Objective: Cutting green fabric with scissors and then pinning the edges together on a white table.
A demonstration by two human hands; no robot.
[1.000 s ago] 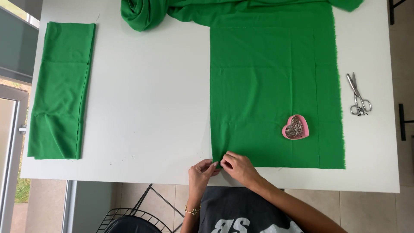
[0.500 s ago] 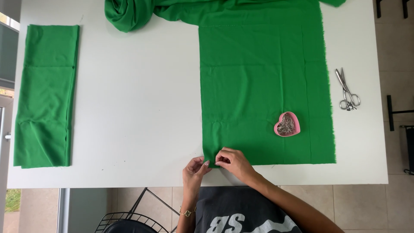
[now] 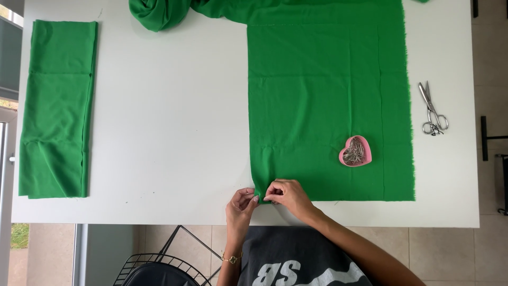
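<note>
The green fabric [image 3: 328,106] runs off the top edge of the view at the worktop's [image 3: 169,132] far edge, so its full length cannot be told. Whatever the left hand [image 3: 241,204] and right hand [image 3: 288,195] pinch at the fabric's near left corner is too small to make out. The heart-shaped pink dish [image 3: 355,151] holds small metal pieces, too fine to tell singly.

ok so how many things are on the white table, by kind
Green fabric pieces: 2, the large spread sheet pinched at its near corner by the left hand and right hand, and the folded strip
Scissors: 1
Pink heart-shaped dish of pins: 1
Total: 4
</note>
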